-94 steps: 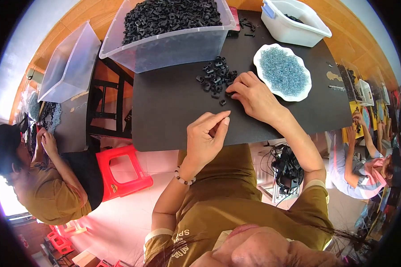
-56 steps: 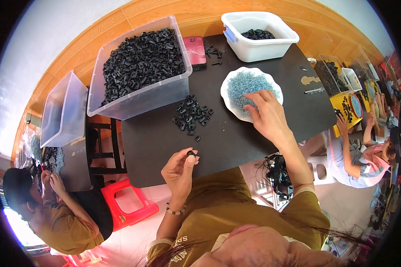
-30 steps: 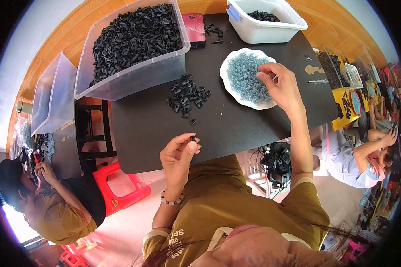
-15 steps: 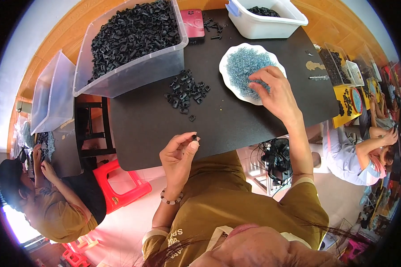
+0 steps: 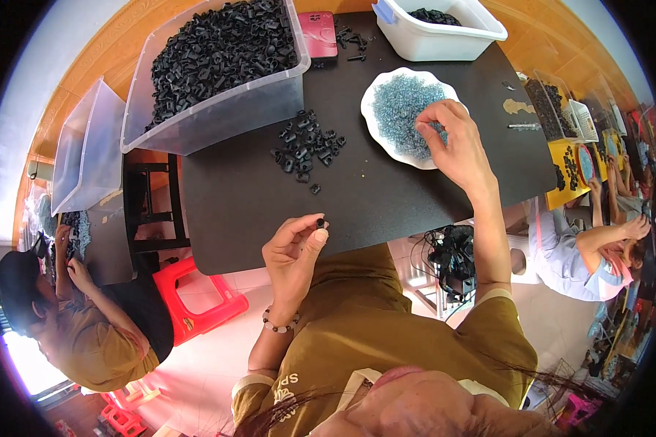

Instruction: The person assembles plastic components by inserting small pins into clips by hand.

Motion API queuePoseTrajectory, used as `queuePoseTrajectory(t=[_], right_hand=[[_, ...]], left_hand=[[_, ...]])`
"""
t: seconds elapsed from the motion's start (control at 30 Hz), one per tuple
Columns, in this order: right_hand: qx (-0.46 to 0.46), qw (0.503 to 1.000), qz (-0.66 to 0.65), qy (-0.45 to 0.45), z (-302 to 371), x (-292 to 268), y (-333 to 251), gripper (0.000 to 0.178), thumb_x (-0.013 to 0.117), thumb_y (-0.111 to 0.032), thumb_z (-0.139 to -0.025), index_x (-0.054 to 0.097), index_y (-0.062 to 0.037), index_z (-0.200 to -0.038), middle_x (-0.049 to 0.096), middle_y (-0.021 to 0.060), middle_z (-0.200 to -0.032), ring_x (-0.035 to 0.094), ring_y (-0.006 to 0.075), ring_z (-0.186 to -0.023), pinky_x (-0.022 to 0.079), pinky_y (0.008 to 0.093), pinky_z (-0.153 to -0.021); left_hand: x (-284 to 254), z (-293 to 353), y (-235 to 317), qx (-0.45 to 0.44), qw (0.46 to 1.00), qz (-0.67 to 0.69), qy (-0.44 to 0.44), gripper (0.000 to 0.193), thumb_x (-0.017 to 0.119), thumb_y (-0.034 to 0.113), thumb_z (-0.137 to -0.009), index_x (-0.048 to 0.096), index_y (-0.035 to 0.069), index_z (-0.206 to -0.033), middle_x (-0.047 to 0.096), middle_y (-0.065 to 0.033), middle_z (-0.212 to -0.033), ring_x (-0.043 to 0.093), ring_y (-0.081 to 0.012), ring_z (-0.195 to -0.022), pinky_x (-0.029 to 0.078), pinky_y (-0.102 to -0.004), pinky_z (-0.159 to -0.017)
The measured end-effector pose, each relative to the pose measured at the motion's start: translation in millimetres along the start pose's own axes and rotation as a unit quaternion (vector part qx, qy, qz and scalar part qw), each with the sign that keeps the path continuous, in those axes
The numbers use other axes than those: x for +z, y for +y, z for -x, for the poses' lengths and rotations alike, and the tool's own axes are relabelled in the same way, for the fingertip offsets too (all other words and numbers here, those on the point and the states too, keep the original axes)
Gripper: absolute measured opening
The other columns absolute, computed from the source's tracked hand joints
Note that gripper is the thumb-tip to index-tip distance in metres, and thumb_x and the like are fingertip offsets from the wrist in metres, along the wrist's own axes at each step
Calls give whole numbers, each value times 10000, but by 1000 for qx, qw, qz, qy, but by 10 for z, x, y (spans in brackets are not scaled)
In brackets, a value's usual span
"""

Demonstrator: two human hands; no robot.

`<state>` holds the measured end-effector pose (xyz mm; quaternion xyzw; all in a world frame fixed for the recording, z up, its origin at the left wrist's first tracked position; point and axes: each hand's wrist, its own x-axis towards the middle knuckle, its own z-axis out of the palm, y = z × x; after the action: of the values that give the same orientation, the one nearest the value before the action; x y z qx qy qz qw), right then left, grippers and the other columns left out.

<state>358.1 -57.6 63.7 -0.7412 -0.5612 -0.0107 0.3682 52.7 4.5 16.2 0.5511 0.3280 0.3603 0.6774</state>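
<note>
Right hand over the right side of the white scalloped plate, thumb and forefinger drawn nearly together at the small bluish pieces; whether they have hold of one, we cannot tell. Our left hand sits by the near edge of the dark table, thumb and forefinger pinching one small black part, other fingers curled. Pile of black parts lies between that hand and the big clear bin. We judge the step to be picking a piece off the plate. Next move, by our reading, calls for a fine pinch and a steady left grip. Half a second ago the right thumb and forefinger stood farther apart; left pinch looks unchanged. Three seconds back, our right hand was at the black pile.
</note>
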Motion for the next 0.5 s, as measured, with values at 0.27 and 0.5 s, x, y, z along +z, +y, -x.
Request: queuePoseTrajectory(t=[0.27, 0.5], right_hand=[[-33, 999, 33, 4, -27, 66, -39, 94, 704, -52, -844, 681, -43, -935, 644, 111, -1000, 573, 332, -997, 477, 418, -857], [-21, 997, 64, -33, -89, 143, 28, 105, 700, -47, -829, 689, -47, -934, 648, 126, -985, 569, 349, -973, 475, 442, -846]], left_hand=[[-1, 21, 4, 8, 1000, -9, -9, 213, 725, 17, -902, 715, 0, -1115, 649, -26, -986, 624, -93, -913, 498, -219, -830], [-20, 43, 11, 7, 1000, -11, -15, 214, 721, 17, -905, 712, -11, -1117, 649, -33, -994, 627, -98, -920, 502, -224, -839]])
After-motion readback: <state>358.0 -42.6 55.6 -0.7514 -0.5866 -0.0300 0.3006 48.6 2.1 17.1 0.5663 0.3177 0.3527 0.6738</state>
